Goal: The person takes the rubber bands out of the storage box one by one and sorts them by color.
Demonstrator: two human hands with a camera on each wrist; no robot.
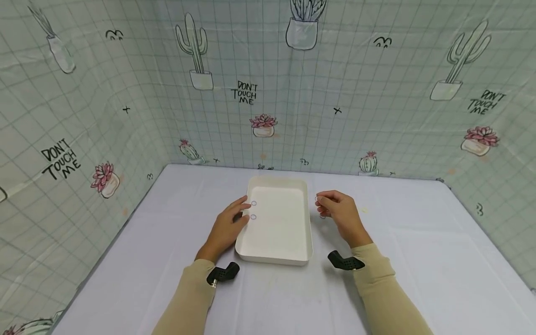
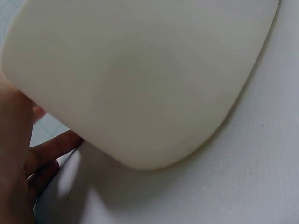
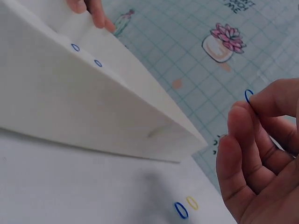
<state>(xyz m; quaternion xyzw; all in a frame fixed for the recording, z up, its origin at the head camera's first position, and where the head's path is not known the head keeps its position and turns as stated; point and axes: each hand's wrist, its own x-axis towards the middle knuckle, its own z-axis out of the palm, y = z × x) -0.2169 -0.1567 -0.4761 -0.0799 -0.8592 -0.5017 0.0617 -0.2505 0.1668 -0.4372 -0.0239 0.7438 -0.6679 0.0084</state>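
A shallow white tray point(image 1: 278, 223) lies on the table. Its left rim is held by my left hand point(image 1: 226, 228), with fingertips lapping over the edge in the right wrist view and other fingers point(image 2: 53, 151) outside the wall. Two small thin blue rings, like rubber bands, lie inside near that rim, the farther ring point(image 1: 253, 203) above the nearer ring point(image 1: 253, 217). Right of the tray, my right hand point(image 1: 340, 211) is raised and pinches another thin blue ring point(image 3: 248, 95) between thumb and index finger. Below it are a loose blue ring point(image 3: 181, 210) and a yellow ring point(image 3: 192, 203).
A white cloth covers the table point(image 1: 418, 251). Behind it and at both sides hangs a pale gridded curtain point(image 1: 318, 83) printed with cacti and lettering. Black wrist devices sit at both cuffs, the right device point(image 1: 345, 260) standing just off the tray's near right corner.
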